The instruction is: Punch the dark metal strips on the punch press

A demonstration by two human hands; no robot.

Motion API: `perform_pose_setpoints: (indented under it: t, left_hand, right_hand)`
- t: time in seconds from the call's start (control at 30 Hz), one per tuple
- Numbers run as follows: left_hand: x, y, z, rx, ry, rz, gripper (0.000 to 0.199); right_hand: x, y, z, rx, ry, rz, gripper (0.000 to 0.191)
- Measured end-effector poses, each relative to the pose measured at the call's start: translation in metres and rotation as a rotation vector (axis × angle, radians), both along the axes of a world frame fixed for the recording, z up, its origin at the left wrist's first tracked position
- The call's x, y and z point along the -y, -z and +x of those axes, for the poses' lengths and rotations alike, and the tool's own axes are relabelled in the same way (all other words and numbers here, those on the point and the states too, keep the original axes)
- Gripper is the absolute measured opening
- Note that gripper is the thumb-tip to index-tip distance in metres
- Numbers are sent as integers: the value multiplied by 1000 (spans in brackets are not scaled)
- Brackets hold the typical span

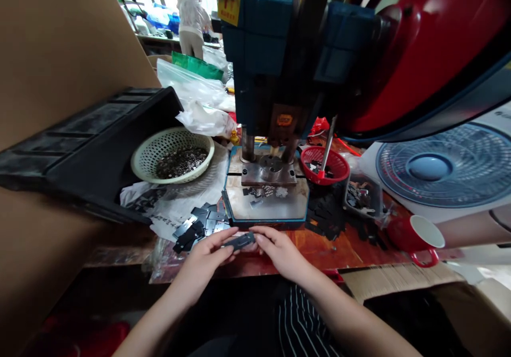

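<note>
Between my two hands is a small dark flat metal plate (240, 241), held just in front of the press. My left hand (212, 249) pinches its left end, and the fingertips of my right hand (278, 249) close on its right end. Right behind the hands stands the blue press (259, 43), with a steel die block (269, 173) on its base plate (275, 209). Small metal bits (263, 191) lie on that plate. A heap of similar dark plates (203, 223) spreads to the left of the press.
To the left, a pale basket (138, 160) holds small metal pieces beside a black crate (91, 149). At right are a red basket (344, 169), more black plates (325, 216), a clear tub (375, 205), a red mug (407, 234) and a fan (431, 165). A person (191, 19) stands far back.
</note>
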State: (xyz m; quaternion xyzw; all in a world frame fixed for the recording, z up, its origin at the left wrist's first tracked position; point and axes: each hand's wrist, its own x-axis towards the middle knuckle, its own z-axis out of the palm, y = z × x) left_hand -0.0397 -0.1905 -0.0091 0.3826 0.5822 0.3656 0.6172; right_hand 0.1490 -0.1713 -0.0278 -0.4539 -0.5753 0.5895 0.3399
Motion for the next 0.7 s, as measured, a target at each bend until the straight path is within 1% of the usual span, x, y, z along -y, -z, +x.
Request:
perform_pose_setpoints:
  t: [0.07, 0.2, 0.27, 0.37, 0.47, 0.6, 0.63, 0.7]
  left_hand:
    - [-6, -6, 11, 55, 34, 7, 56]
    - [-13, -5, 19, 90, 51, 52, 56]
    - [-14, -4, 21, 86, 52, 71, 56]
    - [-15, -7, 25, 62, 66, 75, 57]
    - [-14, -11, 29, 5, 88, 91, 58]
    - [-14, -11, 34, -183, 109, 181, 50]
    - [-14, -11, 35, -220, 106, 195, 49]
    - [-15, -9, 38, -229, 101, 197, 48]
  right_hand:
    - [-4, -2, 2, -133, 19, -82, 39]
    - [-7, -4, 9, -361, 116, -200, 42]
    - [-5, -6, 10, -424, 158, -248, 41]
    - [-2, -7, 11, -466, 179, -283, 40]
    - [-1, -7, 12, -411, 185, -232, 38]
    - [-3, -3, 10, -125, 232, -70, 29]
    - [-4, -2, 10, -74, 235, -46, 27]
    - [-6, 1, 10, -43, 224, -28, 30]
